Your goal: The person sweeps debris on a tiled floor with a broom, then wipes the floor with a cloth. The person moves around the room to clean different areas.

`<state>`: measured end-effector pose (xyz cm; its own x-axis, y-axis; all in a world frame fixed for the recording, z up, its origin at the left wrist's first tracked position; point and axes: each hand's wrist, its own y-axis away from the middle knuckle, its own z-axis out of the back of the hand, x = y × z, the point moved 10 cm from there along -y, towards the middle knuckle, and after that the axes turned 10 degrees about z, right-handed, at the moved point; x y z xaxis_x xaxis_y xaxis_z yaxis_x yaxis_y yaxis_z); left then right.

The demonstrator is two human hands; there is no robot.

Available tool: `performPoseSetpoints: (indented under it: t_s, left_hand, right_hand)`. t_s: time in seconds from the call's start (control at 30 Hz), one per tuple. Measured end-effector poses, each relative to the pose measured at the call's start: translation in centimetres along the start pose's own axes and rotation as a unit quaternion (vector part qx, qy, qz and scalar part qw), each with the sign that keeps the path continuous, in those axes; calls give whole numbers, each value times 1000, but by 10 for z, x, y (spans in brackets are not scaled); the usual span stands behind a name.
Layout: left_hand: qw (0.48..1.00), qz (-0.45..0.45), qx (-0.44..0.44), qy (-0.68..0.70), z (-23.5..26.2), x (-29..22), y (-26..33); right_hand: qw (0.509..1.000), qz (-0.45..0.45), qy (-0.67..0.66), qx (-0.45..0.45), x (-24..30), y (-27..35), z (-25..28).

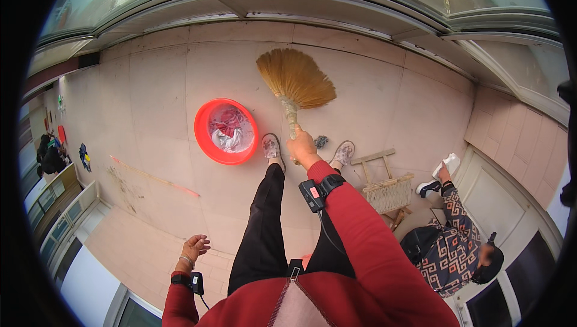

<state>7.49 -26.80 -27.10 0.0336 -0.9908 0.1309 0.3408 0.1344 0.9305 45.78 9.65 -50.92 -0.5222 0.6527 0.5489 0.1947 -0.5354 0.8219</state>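
Holding one broom (297,79), right grip (303,146) on handle (290,113), one basin (205,140)

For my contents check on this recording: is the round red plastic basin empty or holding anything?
Not empty: the red basin holds red and white cloth in cloudy liquid; how deep, I cannot tell.

red basin (203,137) w/ wet cloths (228,134), wdn seat (389,193)
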Motion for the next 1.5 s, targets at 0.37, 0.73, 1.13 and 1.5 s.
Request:
performPoseSetpoints:
  t_s: [0.37, 0.73, 1.13, 1.5]
  left_hand:
    - [995, 55, -50, 73, 92, 84, -35]
    - [987, 68, 29, 142, 67, 113, -96]
    - [983, 61, 20, 174, 99, 122, -77]
    - [980, 56, 25, 187, 135, 138, -115]
  right_hand:
    - [987, 29, -92, -131, 3, 104, 41]
    - [981, -10, 100, -165, 62, -107, 31]
    - [962, 144, 233, 7, 192, -51, -130]
    - [940, -89, -288, -158, 19, 43, -100]
